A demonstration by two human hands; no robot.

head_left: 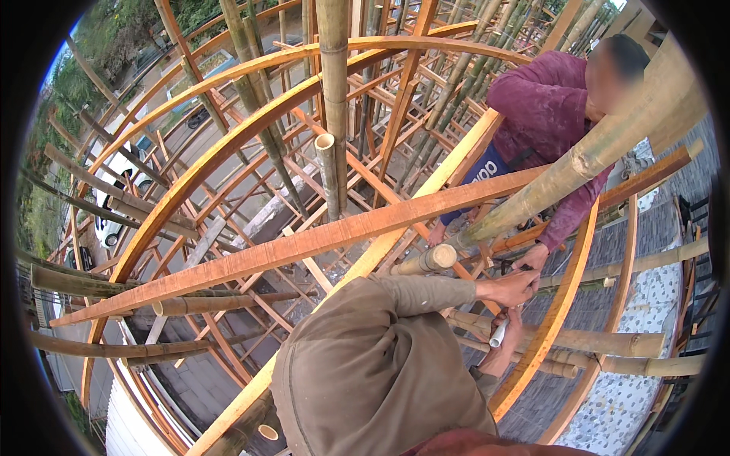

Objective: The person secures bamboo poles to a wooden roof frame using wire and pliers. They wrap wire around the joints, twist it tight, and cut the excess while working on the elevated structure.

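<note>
Most curved bamboo strips point(304, 243) look fixed, the joint beneath the fingers of the left hand point(521, 287), grip unclear, seems unfinished, and the right hand point(508, 340) clasps a white tube point(497, 333)

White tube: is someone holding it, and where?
Yes: the olive-sleeved co-worker's lower hand grips the white tube by its upper end; the lower end sticks out.
</note>
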